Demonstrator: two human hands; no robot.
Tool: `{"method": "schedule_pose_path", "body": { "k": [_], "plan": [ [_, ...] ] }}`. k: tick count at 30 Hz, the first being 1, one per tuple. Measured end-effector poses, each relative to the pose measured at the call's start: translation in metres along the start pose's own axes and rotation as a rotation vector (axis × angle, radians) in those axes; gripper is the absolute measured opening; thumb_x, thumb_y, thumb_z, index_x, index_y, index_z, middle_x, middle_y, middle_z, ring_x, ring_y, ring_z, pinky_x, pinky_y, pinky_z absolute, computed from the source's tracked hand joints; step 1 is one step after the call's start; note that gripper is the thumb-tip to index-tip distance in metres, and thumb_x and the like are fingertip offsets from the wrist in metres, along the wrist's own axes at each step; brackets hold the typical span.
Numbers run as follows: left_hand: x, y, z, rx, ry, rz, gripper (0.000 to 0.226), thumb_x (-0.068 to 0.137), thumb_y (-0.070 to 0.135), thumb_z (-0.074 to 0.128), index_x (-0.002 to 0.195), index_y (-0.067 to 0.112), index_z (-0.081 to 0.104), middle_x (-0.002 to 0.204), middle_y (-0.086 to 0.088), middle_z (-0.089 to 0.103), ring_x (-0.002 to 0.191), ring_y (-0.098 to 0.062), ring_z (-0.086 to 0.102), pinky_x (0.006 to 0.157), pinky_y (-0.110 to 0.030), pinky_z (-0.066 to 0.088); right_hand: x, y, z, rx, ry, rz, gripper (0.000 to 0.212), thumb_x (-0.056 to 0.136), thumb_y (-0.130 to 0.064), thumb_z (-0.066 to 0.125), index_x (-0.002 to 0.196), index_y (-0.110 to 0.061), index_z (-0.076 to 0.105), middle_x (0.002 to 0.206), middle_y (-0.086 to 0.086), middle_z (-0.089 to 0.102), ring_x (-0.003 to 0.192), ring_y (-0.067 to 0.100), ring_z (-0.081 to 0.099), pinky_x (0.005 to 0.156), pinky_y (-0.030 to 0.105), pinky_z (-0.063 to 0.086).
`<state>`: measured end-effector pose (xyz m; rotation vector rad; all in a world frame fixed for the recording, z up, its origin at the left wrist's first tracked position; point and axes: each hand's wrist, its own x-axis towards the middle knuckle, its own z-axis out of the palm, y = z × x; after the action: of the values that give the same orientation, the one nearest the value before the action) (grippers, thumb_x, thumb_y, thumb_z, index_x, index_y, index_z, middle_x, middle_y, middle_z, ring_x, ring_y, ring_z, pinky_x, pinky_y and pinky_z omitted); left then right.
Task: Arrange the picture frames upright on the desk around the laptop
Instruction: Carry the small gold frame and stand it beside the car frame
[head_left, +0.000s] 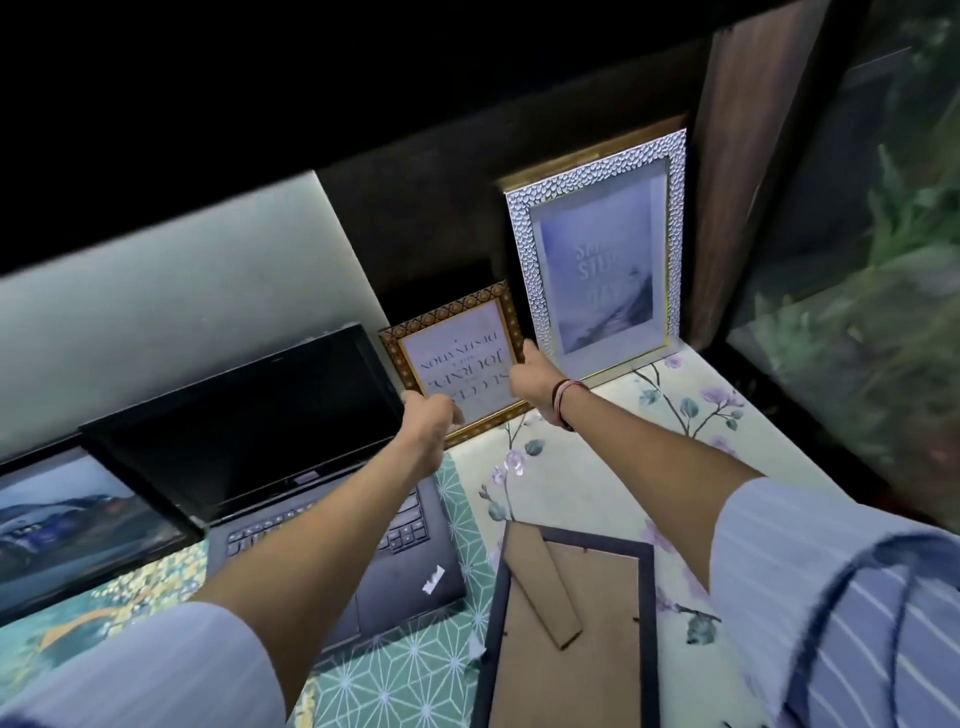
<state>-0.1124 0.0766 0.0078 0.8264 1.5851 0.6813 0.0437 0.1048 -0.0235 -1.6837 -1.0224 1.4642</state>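
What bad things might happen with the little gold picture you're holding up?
The small gold patterned frame shows its writing upside down, so it may end up standing the wrong way. It sits close beside the tall silver textured frame, so the right hand might bump that over. The left hand reaches over the open black laptop; a dropped frame could hit the keyboard.

A small gold-patterned frame (457, 358) stands at the desk's far edge, its print upside down, just right of the open black laptop (291, 462). A tall silver-textured frame (597, 260) stands upright to its right. A black frame (57, 525) stands left of the laptop; another (571, 629) lies face down nearer.
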Motion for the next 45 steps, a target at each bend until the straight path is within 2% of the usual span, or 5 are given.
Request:
{"method": "schedule_pose_path", "body": {
  "k": [16, 29, 33, 37, 45],
  "plan": [
    [-0.064, -0.073, -0.06, -0.032, 0.058, 0.208, 0.024, 0.103, 0.001, 0.046, 0.106, 0.01, 0.068, 0.116, -0.009, 0.073, 0.109, -0.027, 0.069, 0.094, -0.041, 0.058, -0.089, 0.026, 0.012, -0.135, 0.079, -0.099, 0.055, 0.083, 0.0, 0.041, 0.135, -0.015, 0.053, 0.126, 0.007, 0.064, 0.113, 0.028, 0.06, 0.094, 0.039, 0.052],
    [-0.147, -0.155, -0.231, -0.405, 0.137, 0.028, 0.021, 0.1, -0.005, 0.054, 0.087, 0.011, 0.053, 0.095, -0.01, 0.06, 0.097, -0.025, 0.061, 0.089, -0.044, 0.059, -0.176, -0.024, 0.164, -0.639, 0.101, -0.281, 0.048, 0.087, -0.025, 0.056, 0.134, -0.013, 0.059, 0.139, 0.011, 0.06, 0.127, 0.031, 0.055, 0.105, 0.039, 0.044],
    [-0.165, -0.18, -0.299, -0.658, 0.213, -0.054, 0.015, 0.101, -0.008, 0.049, 0.1, 0.005, 0.056, 0.105, -0.007, 0.061, 0.089, -0.022, 0.064, 0.07, -0.043, 0.064, -0.208, -0.017, 0.222, -0.48, 0.281, -0.175, 0.058, 0.083, -0.027, 0.063, 0.134, -0.004, 0.046, 0.136, 0.017, 0.05, 0.126, 0.038, 0.05, 0.101, 0.041, 0.044],
    [-0.165, -0.212, -0.361, -0.911, 0.25, -0.082, 0.041, 0.098, -0.018, 0.039, 0.133, -0.001, 0.054, 0.13, -0.018, 0.061, 0.103, -0.021, 0.058, 0.046, -0.04, 0.06, -0.224, 0.004, 0.293, -0.153, -0.001, 0.082, 0.041, 0.094, -0.016, 0.063, 0.128, 0.005, 0.054, 0.129, 0.015, 0.062, 0.108, 0.027, 0.06, 0.081, 0.04, 0.046],
    [-0.161, -0.25, -0.428, -1.229, 0.183, -0.073, 0.021, 0.101, -0.014, 0.043, 0.111, -0.001, 0.056, 0.105, -0.016, 0.063, 0.101, -0.026, 0.062, 0.109, -0.055, 0.043, -0.225, -0.002, 0.42, -0.022, -0.183, -0.11, 0.019, 0.095, 0.003, 0.052, 0.097, -0.008, 0.067, 0.093, 0.009, 0.073, 0.077, 0.024, 0.07, 0.073, 0.042, 0.06]
  ]
}}
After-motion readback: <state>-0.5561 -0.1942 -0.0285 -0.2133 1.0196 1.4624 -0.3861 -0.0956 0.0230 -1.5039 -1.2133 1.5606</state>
